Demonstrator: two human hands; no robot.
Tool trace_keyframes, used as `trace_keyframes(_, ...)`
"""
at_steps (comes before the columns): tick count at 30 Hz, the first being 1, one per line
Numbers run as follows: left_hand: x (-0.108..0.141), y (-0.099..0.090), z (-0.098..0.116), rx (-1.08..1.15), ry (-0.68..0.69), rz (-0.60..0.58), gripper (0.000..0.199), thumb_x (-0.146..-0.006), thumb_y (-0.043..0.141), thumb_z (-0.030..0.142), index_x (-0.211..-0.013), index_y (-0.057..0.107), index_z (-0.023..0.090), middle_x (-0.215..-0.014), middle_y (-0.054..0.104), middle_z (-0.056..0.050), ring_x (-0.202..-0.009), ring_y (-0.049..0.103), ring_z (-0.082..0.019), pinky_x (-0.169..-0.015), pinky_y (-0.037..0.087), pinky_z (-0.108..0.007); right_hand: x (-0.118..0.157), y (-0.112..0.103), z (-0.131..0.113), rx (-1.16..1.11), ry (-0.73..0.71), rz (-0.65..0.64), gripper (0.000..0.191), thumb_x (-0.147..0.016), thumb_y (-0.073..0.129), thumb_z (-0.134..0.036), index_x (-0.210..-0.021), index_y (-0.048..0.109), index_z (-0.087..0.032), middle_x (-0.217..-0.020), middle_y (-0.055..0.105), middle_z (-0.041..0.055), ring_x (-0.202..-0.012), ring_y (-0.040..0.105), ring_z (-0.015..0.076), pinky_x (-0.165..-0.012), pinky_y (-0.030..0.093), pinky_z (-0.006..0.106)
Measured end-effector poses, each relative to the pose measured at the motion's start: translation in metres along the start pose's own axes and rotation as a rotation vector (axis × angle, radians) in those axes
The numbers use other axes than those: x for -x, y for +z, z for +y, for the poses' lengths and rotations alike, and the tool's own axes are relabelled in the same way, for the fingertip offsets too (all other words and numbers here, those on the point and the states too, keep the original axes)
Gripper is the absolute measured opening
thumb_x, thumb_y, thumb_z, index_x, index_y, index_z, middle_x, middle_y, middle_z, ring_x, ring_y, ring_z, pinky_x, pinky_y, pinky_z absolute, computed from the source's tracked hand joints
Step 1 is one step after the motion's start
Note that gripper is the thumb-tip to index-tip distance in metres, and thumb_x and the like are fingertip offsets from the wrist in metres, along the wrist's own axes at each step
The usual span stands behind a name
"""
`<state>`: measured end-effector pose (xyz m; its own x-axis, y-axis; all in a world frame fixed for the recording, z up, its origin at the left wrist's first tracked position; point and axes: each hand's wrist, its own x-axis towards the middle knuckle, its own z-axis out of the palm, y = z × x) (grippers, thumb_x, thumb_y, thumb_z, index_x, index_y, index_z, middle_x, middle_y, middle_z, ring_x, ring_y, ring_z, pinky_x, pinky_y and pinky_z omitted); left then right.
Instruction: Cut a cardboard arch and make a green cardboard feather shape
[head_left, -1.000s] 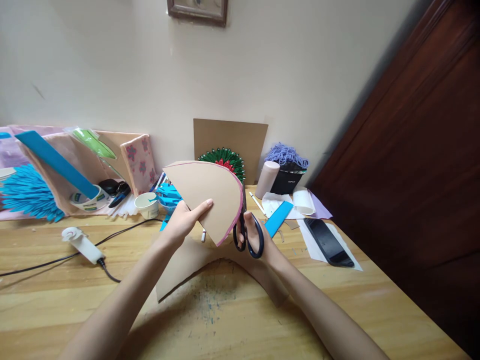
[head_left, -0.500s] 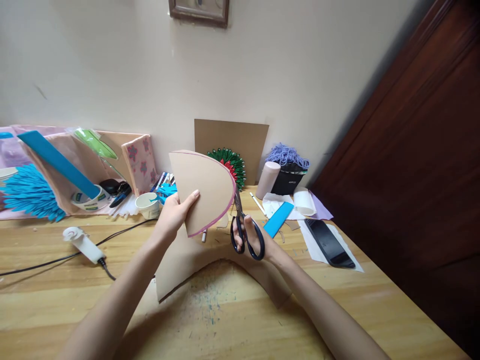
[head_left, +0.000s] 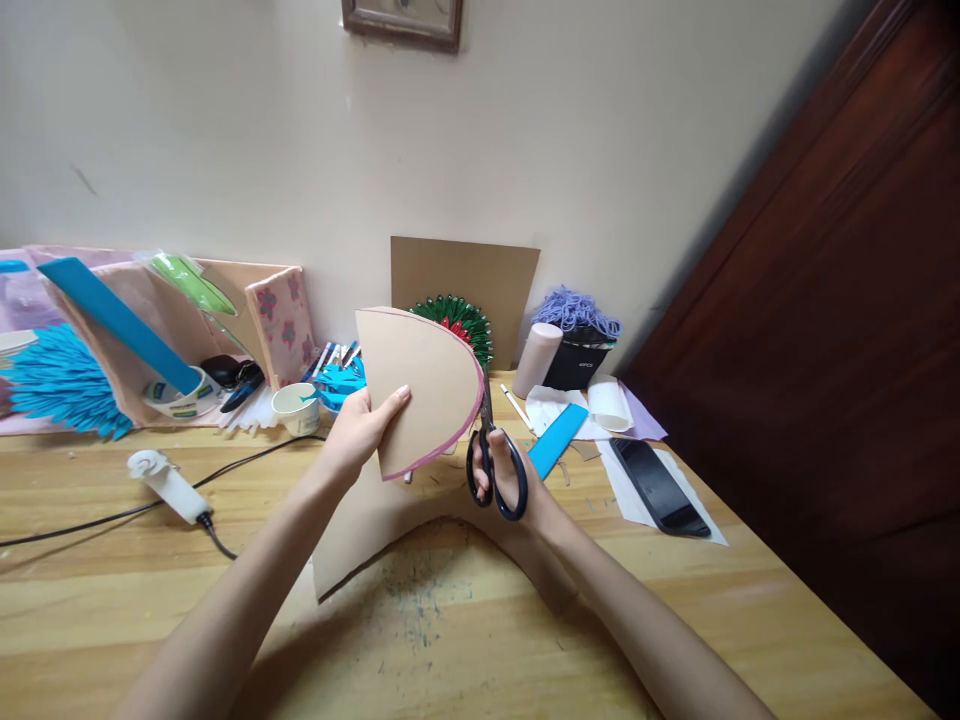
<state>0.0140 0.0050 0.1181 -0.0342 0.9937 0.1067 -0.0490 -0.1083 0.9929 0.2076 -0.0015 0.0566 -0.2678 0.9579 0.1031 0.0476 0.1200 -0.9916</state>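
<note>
One fan-shaped cardboard piece (head_left: 431, 385), purple line along its curve, is up in front of the green-and-red rosette (head_left: 478, 325). It looks light and stiff but creasable, best held by its straight edge. Your left hand (head_left: 358, 428) pinches that edge, nearly closed, thumb on the face. Nearer you than the rosette, your right hand (head_left: 510, 480) is half-curled through the dark-handled scissors (head_left: 487, 406), blades at the curve; contact is unclear.

I see a plain off-white wall (head_left: 300, 140), a dark reddish-brown wooden door (head_left: 825, 330) and a pale wood-grain tabletop (head_left: 720, 620).
</note>
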Motion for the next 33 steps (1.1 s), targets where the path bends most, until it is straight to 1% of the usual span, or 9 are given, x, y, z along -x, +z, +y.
trace_keyframes(4,-0.003,-0.002,0.002,-0.006,-0.028,0.061,0.051,-0.067,0.068,0.045,-0.107,0.062,0.013,-0.097,0.07,-0.011,-0.096,0.063,-0.028,-0.083,0.049,-0.038,0.001,-0.002,-0.004,0.057,0.017,-0.014,0.063,-0.069,0.027,-0.081,-0.069,0.042,-0.019,-0.041,0.038,-0.0075,-0.032,0.04,0.0079,-0.034,0.035,0.019)
trace_keyframes(7,-0.005,-0.004,0.003,0.01,-0.032,0.071,0.05,-0.067,0.069,0.044,-0.107,0.061,0.014,-0.098,0.07,-0.01,-0.095,0.063,-0.028,-0.083,0.049,-0.037,0.0,-0.003,-0.007,0.109,0.047,-0.007,0.062,-0.068,0.032,-0.081,-0.067,0.041,-0.02,-0.04,0.038,-0.0077,-0.031,0.039,0.0079,-0.032,0.034,0.019)
trace_keyframes(12,-0.006,-0.009,0.002,0.011,-0.003,0.035,0.046,-0.068,0.067,0.045,-0.103,0.062,0.015,-0.1,0.07,-0.01,-0.092,0.064,-0.027,-0.084,0.048,-0.037,-0.003,-0.003,-0.009,0.072,0.096,-0.046,0.065,-0.061,0.034,-0.085,-0.066,0.04,-0.02,-0.039,0.035,-0.009,-0.029,0.037,0.0078,-0.031,0.034,0.02)
trace_keyframes(17,-0.003,-0.006,0.001,0.019,-0.026,-0.062,0.047,-0.066,0.068,0.047,-0.101,0.063,0.015,-0.1,0.07,-0.01,-0.09,0.065,-0.028,-0.081,0.05,-0.038,-0.003,0.001,-0.013,-0.072,0.018,-0.118,0.072,-0.061,0.019,-0.087,-0.068,0.044,-0.02,-0.049,0.043,-0.0037,-0.042,0.048,0.0115,-0.044,0.044,0.025)
trace_keyframes(19,-0.002,-0.005,0.001,0.021,-0.027,-0.086,0.048,-0.066,0.068,0.048,-0.1,0.062,0.014,-0.101,0.069,-0.011,-0.091,0.064,-0.029,-0.081,0.05,-0.038,-0.003,0.001,-0.013,-0.086,0.014,-0.111,0.071,-0.063,0.019,-0.086,-0.067,0.044,-0.02,-0.049,0.043,-0.0033,-0.043,0.049,0.0115,-0.045,0.045,0.025)
trace_keyframes(23,-0.001,-0.006,0.002,0.005,-0.032,-0.079,0.045,-0.066,0.068,0.047,-0.097,0.063,0.015,-0.098,0.07,-0.01,-0.089,0.065,-0.027,-0.081,0.05,-0.038,-0.003,0.0,-0.007,-0.06,0.07,-0.048,0.068,-0.065,0.025,-0.085,-0.068,0.042,-0.019,-0.044,0.04,-0.006,-0.035,0.042,0.0088,-0.038,0.04,0.022)
trace_keyframes(27,-0.004,-0.009,0.002,-0.013,-0.047,-0.053,0.041,-0.066,0.069,0.045,-0.096,0.063,0.017,-0.093,0.071,-0.008,-0.085,0.066,-0.026,-0.077,0.051,-0.035,-0.002,-0.002,-0.004,0.028,0.071,-0.004,0.064,-0.066,0.031,-0.083,-0.068,0.041,-0.019,-0.041,0.037,-0.0079,-0.031,0.039,0.0075,-0.032,0.035,0.019)
trace_keyframes(30,-0.006,-0.012,0.002,-0.025,-0.06,-0.039,0.042,-0.065,0.07,0.045,-0.096,0.065,0.017,-0.088,0.072,-0.007,-0.085,0.065,-0.027,-0.075,0.051,-0.035,-0.003,-0.004,-0.007,0.097,0.063,0.002,0.063,-0.066,0.033,-0.082,-0.065,0.04,-0.02,-0.04,0.037,-0.0078,-0.03,0.039,0.0078,-0.031,0.033,0.019)
trace_keyframes(33,-0.008,-0.017,0.003,-0.036,-0.071,-0.06,0.044,-0.064,0.07,0.045,-0.097,0.066,0.016,-0.087,0.072,-0.008,-0.085,0.065,-0.028,-0.075,0.051,-0.035,-0.003,-0.006,-0.012,0.116,0.061,-0.038,0.065,-0.062,0.034,-0.084,-0.065,0.04,-0.02,-0.038,0.038,-0.0078,-0.03,0.04,0.0084,-0.032,0.033,0.02)
